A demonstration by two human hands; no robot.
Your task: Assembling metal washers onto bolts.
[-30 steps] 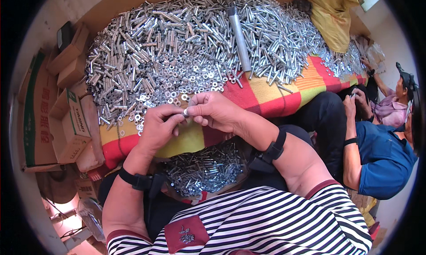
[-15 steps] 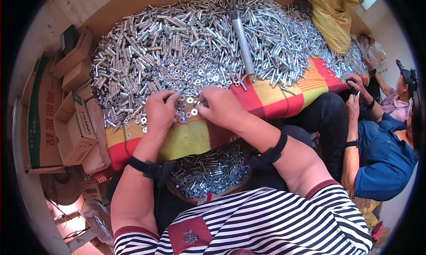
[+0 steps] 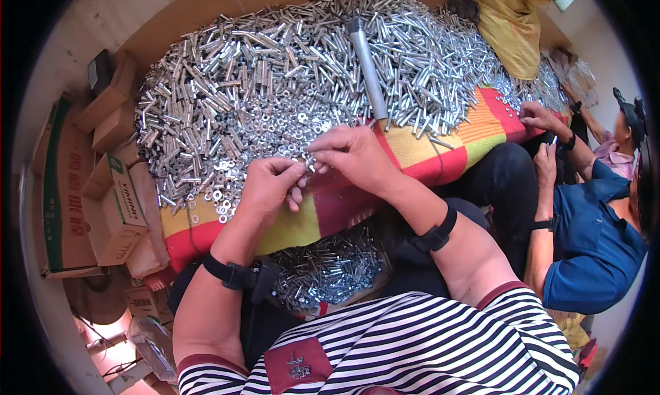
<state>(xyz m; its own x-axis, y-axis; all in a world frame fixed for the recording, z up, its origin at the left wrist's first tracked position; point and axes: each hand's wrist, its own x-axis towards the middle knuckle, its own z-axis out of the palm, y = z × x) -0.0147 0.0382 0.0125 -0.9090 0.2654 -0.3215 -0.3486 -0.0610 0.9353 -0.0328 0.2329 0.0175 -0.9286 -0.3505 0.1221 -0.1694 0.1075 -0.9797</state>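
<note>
My left hand (image 3: 275, 183) and my right hand (image 3: 354, 156) are close together over the near edge of the pile, fingertips almost touching. Both are closed in a pinch. A small shiny metal part (image 3: 310, 165) shows at the right fingertips; its exact kind is too small to tell. Whatever the left fingers pinch is hidden. Loose washers and nuts (image 3: 302, 123) lie just beyond the hands. Behind them spreads a big heap of metal sleeves and bolts (image 3: 227, 79). Beneath the hands is a checked cloth (image 3: 344, 206) in red, yellow and maroon.
A grey metal tube (image 3: 369, 72) lies on the heap. Below the cloth, by my lap, sits a container of small bolts (image 3: 326, 275). Cardboard boxes (image 3: 113, 202) stand at left, a yellow sack (image 3: 512, 30) at the back right. A co-worker in blue (image 3: 591, 237) works at right.
Both hands have lifted from the washers at the cloth's edge and come together. The left moved right and nearer to me. Washers that lay between them are now hidden or displaced.
</note>
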